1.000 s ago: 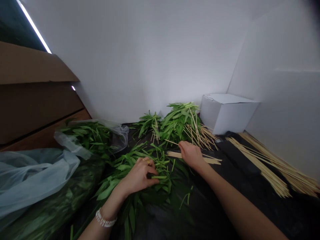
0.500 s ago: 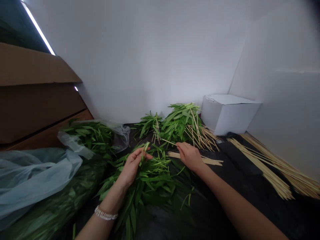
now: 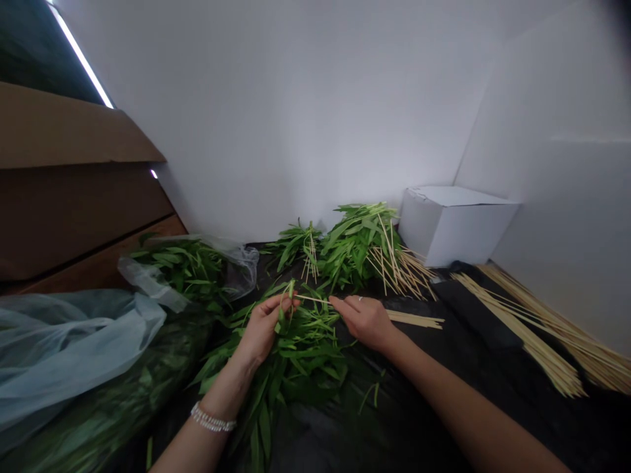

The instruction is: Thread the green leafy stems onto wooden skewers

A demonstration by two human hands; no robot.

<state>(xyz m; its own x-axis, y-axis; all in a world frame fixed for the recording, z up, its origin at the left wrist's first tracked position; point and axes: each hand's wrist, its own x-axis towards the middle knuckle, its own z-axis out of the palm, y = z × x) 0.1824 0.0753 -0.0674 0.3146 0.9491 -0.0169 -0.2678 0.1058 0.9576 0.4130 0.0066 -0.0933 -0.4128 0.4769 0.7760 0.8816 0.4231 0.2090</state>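
My left hand (image 3: pixel 263 326) pinches a small bunch of green leafy stems (image 3: pixel 284 303), held upright above a loose heap of greens (image 3: pixel 296 358) on black sheeting. My right hand (image 3: pixel 363 318) grips a thin bamboo skewer (image 3: pixel 315 299) whose tip points left and meets the bunch at my left fingers. A beaded bracelet (image 3: pixel 211 420) is on my left wrist. Behind my right hand lies a short bundle of skewers (image 3: pixel 417 320).
Skewered greens (image 3: pixel 357 246) are piled at the back by the wall. A white box (image 3: pixel 451 223) stands at the back right, and long skewers (image 3: pixel 537 335) lie along the right wall. Plastic bags of greens (image 3: pixel 98 341) and brown cardboard (image 3: pixel 73 184) fill the left.
My left hand lifted a bunch of stems off the heap. My right hand left the skewer bundle with one skewer and moved left until its tip reached the bunch.
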